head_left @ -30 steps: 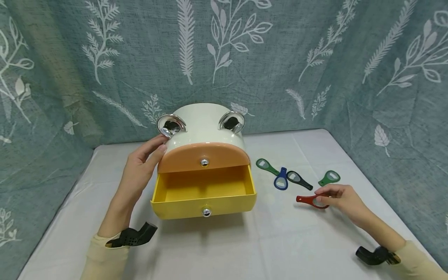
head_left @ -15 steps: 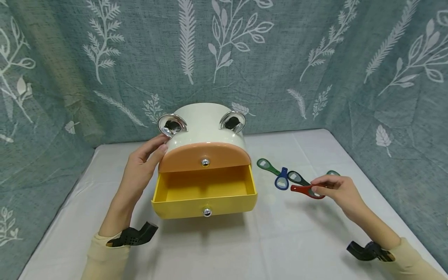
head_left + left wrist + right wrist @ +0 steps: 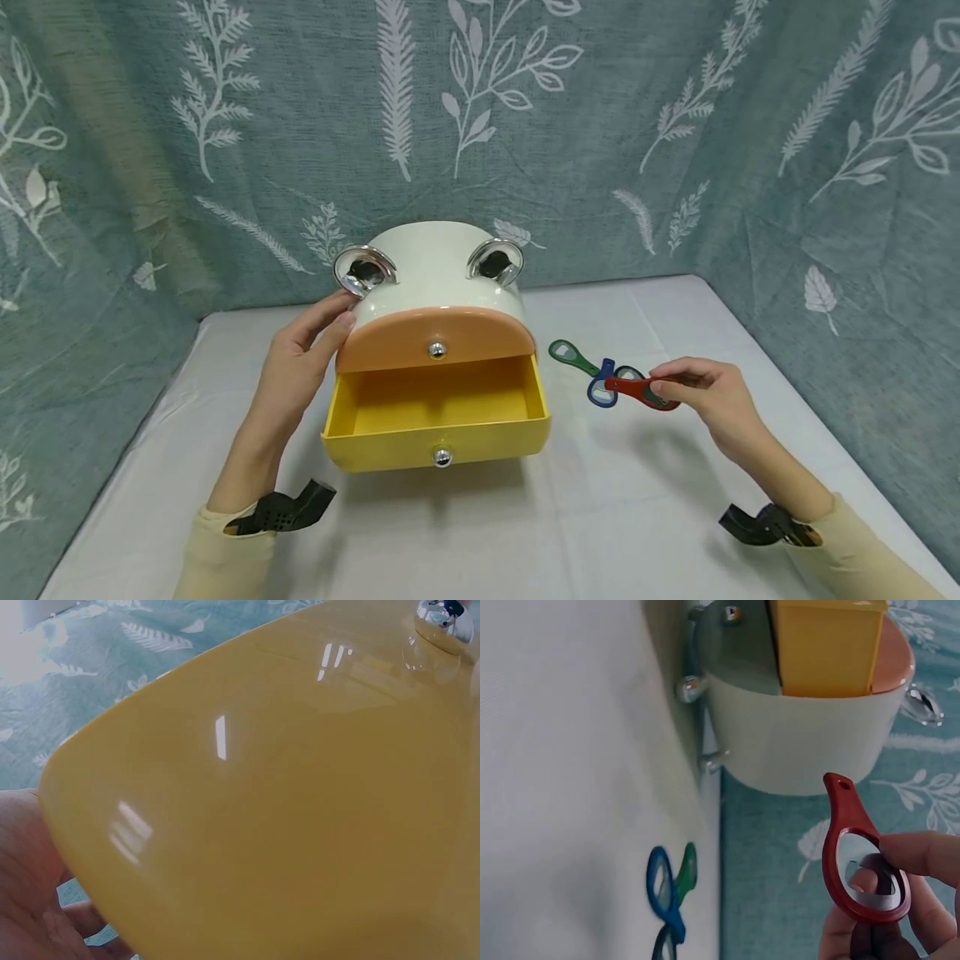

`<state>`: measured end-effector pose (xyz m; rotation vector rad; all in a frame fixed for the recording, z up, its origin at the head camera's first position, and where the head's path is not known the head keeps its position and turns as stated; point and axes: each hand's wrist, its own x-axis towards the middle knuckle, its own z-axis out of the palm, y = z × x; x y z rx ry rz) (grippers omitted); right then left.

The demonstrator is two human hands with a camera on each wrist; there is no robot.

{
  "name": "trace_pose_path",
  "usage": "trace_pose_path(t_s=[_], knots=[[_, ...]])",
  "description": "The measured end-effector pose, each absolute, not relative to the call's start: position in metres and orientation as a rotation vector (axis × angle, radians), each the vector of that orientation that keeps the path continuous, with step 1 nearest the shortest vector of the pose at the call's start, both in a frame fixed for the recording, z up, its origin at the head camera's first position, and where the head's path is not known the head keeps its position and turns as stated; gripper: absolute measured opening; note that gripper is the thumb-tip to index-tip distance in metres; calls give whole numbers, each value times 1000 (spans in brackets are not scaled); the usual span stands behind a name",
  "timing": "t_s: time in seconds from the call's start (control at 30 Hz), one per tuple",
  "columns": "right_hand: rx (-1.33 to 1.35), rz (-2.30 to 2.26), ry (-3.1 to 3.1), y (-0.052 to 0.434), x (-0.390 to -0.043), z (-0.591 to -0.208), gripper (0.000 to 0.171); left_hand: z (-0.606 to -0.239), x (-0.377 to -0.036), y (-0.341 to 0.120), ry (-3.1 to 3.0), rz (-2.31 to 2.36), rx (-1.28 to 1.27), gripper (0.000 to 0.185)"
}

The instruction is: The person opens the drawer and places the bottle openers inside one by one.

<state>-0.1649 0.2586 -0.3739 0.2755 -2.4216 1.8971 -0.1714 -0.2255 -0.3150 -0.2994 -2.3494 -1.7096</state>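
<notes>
Head view: the right hand (image 3: 712, 402) pinches the red opener (image 3: 632, 387) by its loop, the gap between thumb and fingers narrow. The red opener is up off the desk (image 3: 600, 525), to the right of the cabinet (image 3: 438, 271), its handle pointing that way. Seen from the head, it crosses in front of the dark opener (image 3: 628, 372) and part of the blue opener (image 3: 607, 367); the green opener (image 3: 577, 359) lies to their left, its handle end by the blue one. Right wrist view shows the red opener well apart from those on the desk.

The left hand (image 3: 300, 358) rests on the cabinet's side just below a chrome eye (image 3: 363, 271), its thumb and forefinger fairly straight and a little apart; the other fingers are mostly hidden there. The yellow drawer (image 3: 382, 455) juts out beneath the closed orange drawer (image 3: 390, 346). Each wrist carries a black camera (image 3: 288, 508) by a cream sleeve (image 3: 228, 554). Behind the desk hangs a leaf-patterned curtain (image 3: 570, 167).
</notes>
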Motion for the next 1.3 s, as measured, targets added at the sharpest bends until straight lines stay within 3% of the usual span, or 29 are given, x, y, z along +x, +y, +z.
trace_pose_path(t_s=[0.4,0.8,1.03,1.3], knots=[[419,2019,-2224,219,-164,-340,17,-315,-169,-226,-2346,-1729,-290,50],[814,2127,-2031,159,-160,-303,14,-315,-172,-224,-2330,-1727,-309,48],[1008,2163,-2044,127,-160,-301,18,-314,-172,-224,-2325,-1728,-312,47],[982,2101,-2150,105,-164,-308,15,-314,-172,-224,-2326,-1719,-308,46]])
